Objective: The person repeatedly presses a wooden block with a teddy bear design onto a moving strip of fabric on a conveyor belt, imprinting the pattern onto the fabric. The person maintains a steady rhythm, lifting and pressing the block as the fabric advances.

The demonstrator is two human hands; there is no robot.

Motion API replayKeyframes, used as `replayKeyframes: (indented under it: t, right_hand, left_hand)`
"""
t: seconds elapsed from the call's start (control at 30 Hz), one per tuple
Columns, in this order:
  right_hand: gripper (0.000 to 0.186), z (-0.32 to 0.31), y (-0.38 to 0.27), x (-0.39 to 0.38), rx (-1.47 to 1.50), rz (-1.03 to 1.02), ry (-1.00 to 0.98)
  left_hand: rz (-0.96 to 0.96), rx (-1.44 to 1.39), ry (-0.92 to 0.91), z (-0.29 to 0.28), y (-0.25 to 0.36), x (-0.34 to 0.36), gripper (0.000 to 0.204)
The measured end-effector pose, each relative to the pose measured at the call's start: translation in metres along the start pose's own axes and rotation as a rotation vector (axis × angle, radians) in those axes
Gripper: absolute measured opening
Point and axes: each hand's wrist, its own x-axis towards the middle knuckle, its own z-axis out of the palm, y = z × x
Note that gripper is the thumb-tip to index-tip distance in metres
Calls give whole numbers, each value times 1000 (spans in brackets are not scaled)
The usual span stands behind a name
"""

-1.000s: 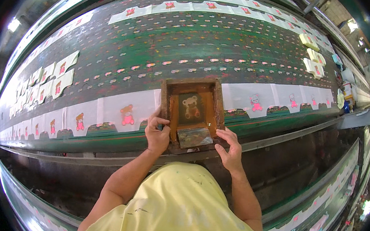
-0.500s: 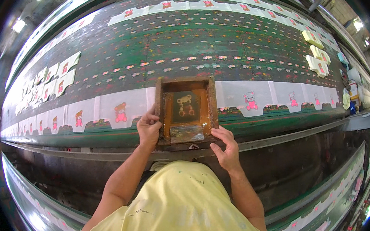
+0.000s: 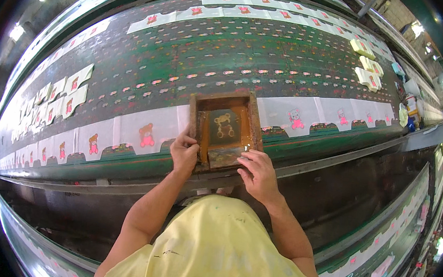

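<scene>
A wooden screen-printing frame (image 3: 258,126) rests on the near edge of the long green table, over the row of white fabric pieces. Its mesh carries a pale teddy bear outline (image 3: 224,125), and orange-brown ink lines the inside. My left hand (image 3: 184,154) grips the frame's left side near the lower corner, fingers curled. Inside the near end lies a greyish squeegee (image 3: 221,156). The bent fingers of my right hand (image 3: 258,173) close on its right end, partly hiding it.
White fabric pieces with teddy bear prints (image 3: 147,134) run along the table's near edge. Pale yellow pieces lie at the left (image 3: 75,82) and far right (image 3: 367,79). A metal rail (image 3: 302,171) borders the table before me. Another printing table (image 3: 379,250) stands behind at lower right.
My right hand has moved left and inward from the frame's right corner to the squeegee, its fingers now bent. The left hand keeps its hold on the frame. The view has shifted slightly.
</scene>
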Motion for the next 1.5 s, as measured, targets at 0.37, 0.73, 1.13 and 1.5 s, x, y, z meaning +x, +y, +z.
replayKeyframes:
  t: [0.37,0.73,1.13,1.5]
  right_hand:
    - [34,17,-4,23,-215,-69,-234]
    - [35,7,24,71,-48,-141,-389]
    - [34,7,89,167,28,-247,-451]
    - [44,40,118,186,17,-246,-344]
  left_hand:
    - [139,90,12,4,-15,-1,14]
    - [56,75,-21,4,0,-3,19]
    - [352,953,-59,9,58,-11,61]
    - [277,1291,-143,31,83,-8,52]
